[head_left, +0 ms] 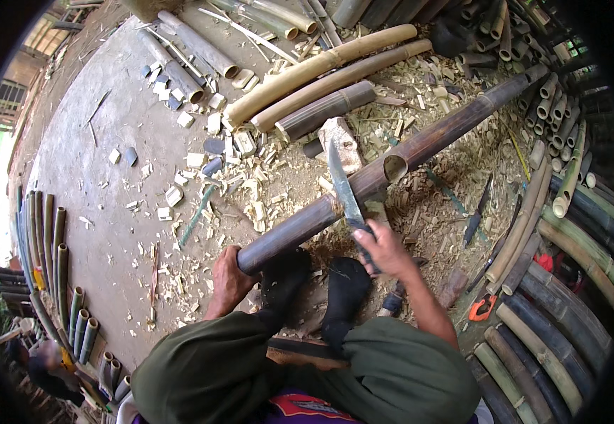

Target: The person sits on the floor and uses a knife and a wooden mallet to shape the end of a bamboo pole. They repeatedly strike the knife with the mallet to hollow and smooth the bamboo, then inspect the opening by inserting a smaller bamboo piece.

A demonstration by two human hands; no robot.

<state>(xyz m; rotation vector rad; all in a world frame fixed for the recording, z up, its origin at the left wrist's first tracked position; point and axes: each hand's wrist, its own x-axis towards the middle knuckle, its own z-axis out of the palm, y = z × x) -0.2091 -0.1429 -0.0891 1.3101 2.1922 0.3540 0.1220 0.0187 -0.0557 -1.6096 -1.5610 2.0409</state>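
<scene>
A long dark bamboo pole slants from lower left to upper right in front of me. My left hand wraps round its near end. My right hand grips the dark handle of a large knife, its blade pointing up and away across the pole. The blade lies over or against the pole by a pale chipped ring; I cannot tell how deep it sits. Beyond the knife, an oval notch shows in the upper side of the bamboo. A pale, rough block stands just past the pole.
Wood chips litter the ground. Cut bamboo lengths lie ahead, with more bamboo stacked at right and left. An orange-handled tool rests at right; a blade with a dark handle lies nearby. Another person is partly visible lower left.
</scene>
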